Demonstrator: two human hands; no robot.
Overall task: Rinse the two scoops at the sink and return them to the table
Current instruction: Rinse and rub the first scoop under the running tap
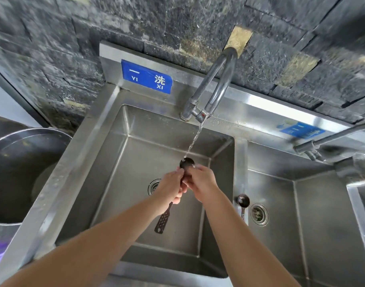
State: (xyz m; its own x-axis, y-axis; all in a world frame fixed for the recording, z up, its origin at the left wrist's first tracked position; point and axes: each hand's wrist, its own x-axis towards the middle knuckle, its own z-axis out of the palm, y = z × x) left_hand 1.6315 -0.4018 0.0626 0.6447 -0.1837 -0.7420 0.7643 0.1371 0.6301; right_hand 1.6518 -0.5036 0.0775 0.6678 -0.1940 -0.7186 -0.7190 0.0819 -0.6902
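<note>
A dark scoop [187,162] with a perforated handle [162,221] is held over the left basin, its bowl under the running water. My left hand [170,186] grips its handle. My right hand [200,182] wraps around the scoop just below the bowl, fingers on it. The second dark scoop [243,200] lies on the steel divider between the two basins, bowl up, apart from both hands. Water streams from the curved faucet [215,79] onto the held scoop.
The left basin [123,162] has a drain [153,186]. The right basin [312,214] has its own drain [259,214] and a second tap [314,148]. A large steel pot [22,162] stands left of the sink. Dark stone wall behind.
</note>
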